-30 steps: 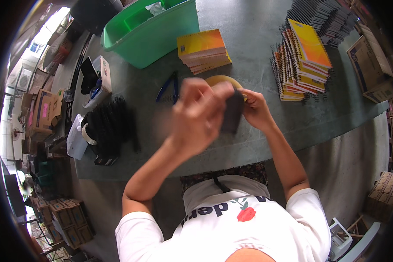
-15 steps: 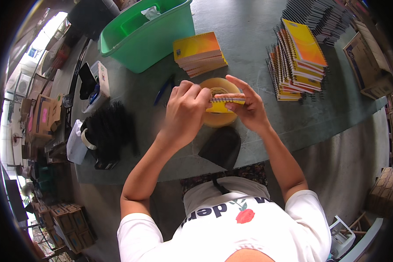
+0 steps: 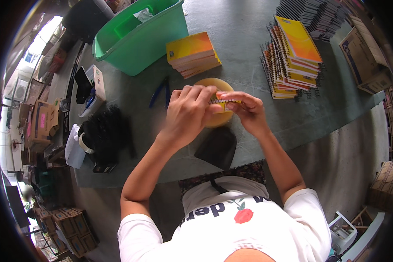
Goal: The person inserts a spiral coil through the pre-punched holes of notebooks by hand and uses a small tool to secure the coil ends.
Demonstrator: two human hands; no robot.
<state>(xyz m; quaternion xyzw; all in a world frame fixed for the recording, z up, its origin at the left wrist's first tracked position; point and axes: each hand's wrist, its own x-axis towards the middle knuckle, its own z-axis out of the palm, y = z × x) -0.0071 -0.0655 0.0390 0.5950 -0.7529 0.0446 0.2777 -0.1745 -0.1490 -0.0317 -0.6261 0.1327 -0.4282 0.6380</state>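
Between my two hands is a small yellow-orange notebook (image 3: 226, 103), its edge with black spiral coils turned up. My left hand (image 3: 188, 105) grips its left end, fingers bent over the coil edge. At the other end, my right hand (image 3: 248, 112) pinches it between thumb and fingers. Below the hands a round yellowish bowl (image 3: 212, 81) sits on the table, partly covered by them. Close to my body lies a dark, rounded flat piece (image 3: 217, 148). Beyond the bowl is a stack of unbound yellow-orange notebooks (image 3: 192, 50). Blue-handled pliers (image 3: 158, 94) rest left of the bowl.
A green tub (image 3: 139, 48) stands at the far left of the table. Black spiral coils (image 3: 111, 135) are heaped at the left, near a clear box (image 3: 94, 91). Spiral-bound notebooks (image 3: 292, 56) are piled at the right, with a cardboard box (image 3: 362, 59) at the table's edge.
My right hand's raised index finger has come down onto the notebook's coil edge. Both hands remain on the notebook above the bowl. The view has shifted slightly.
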